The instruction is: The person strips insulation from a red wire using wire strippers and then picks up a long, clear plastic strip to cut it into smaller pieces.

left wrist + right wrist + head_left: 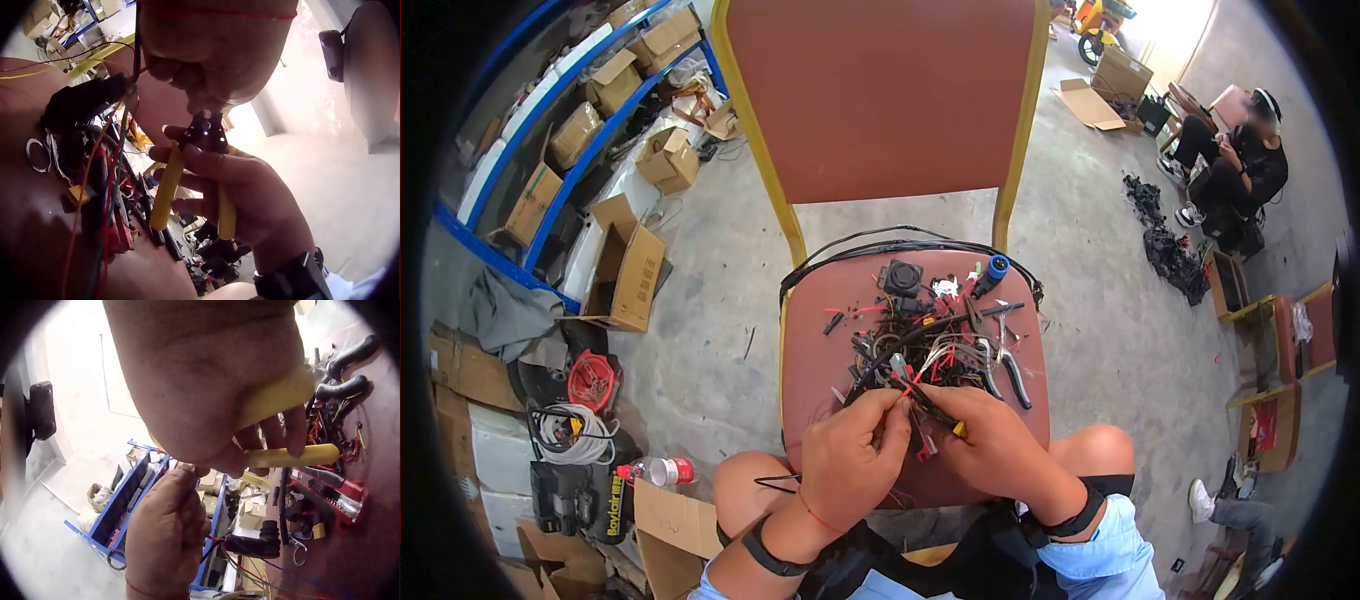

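Left wrist view: my left hand (215, 53) pinches thin wires (116, 172) by the nose of the yellow-handled wire strippers (166, 197) gripped in my right hand (250, 187), so I'd squeeze gently (strands nick easily).

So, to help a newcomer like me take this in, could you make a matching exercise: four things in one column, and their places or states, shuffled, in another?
Things
1. Yellow-handled metal pliers
2. Blue, round plug-like connector
3. Blue metal shelving
4. Clear plastic bottle with a red label

Places or states
A. Lying on its side, to the person's left
B. Gripped in the person's right hand
C. Holding brown cardboard boxes
D. On the red-brown chair seat

Right pairs: 1-B, 2-D, 3-C, 4-A
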A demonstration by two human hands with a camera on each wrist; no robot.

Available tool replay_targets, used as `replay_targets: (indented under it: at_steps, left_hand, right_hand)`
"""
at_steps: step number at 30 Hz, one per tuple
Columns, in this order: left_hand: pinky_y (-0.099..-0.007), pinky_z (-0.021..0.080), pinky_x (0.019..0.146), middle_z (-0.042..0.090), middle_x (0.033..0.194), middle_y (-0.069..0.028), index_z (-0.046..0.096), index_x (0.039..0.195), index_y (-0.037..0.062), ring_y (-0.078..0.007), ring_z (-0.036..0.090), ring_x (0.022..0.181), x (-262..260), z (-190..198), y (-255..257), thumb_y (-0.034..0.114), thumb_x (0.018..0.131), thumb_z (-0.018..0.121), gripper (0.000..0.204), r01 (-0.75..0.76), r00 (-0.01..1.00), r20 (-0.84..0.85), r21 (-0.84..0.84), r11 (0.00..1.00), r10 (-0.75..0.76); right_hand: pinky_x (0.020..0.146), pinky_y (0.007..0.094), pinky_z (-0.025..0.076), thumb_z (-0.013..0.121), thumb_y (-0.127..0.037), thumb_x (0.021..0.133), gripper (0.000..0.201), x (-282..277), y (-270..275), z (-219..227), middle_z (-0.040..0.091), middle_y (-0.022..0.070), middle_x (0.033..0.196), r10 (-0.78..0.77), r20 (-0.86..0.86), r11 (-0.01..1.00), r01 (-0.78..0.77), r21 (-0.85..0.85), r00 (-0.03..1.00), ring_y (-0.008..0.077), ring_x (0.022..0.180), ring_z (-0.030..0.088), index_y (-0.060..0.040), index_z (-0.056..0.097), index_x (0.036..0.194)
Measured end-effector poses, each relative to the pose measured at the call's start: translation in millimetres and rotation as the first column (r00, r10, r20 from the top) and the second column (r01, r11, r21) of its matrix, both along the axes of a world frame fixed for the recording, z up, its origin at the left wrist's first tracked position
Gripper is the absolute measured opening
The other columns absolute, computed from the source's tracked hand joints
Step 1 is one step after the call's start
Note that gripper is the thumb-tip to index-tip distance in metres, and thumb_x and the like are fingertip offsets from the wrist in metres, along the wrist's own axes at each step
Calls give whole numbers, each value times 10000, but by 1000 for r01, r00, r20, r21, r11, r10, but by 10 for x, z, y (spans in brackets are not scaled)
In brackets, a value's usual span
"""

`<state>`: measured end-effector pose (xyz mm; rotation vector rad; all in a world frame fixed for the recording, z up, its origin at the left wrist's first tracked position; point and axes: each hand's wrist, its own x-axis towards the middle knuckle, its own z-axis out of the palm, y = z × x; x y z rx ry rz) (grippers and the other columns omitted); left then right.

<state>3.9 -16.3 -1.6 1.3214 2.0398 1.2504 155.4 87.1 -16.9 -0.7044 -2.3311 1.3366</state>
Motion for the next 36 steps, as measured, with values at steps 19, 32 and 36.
replay_targets:
  at_steps: [19, 32, 36]
  left_hand:
    - [-344, 524, 567, 697, 789, -161, 679, 1016, 23, -282, 704, 646, 24, -75, 63, 91, 929, 653, 114, 18, 1000, 23, -7, 1000, -18]
    - [-359, 527, 568, 696, 788, -167, 689, 995, 13, -300, 699, 643, 37, -53, 74, 107, 934, 647, 120, -11, 999, -36, 11, 1000, 12]
    - [-358, 528, 571, 698, 792, -170, 697, 983, 10, -301, 699, 647, 26, -43, 71, 113, 935, 647, 124, -14, 1000, -4, -13, 1000, 14]
  right_hand:
    - [872, 446, 509, 615, -81, 908, 369, -12, 53, -25, 678, 187, 1093, -24, 16, 1000, 24, -15, 1000, 373, 1014, 625, -34, 615, 1275]
    - [819, 474, 490, 618, 13, 794, 414, -33, 26, -116, 620, 179, 991, -36, -20, 995, 37, 87, 999, 393, 957, 594, -14, 586, 1206]
    - [809, 471, 492, 609, 26, 772, 444, -51, 22, -83, 609, 174, 982, -33, 1, 997, 33, 69, 999, 394, 952, 591, -17, 580, 1214]
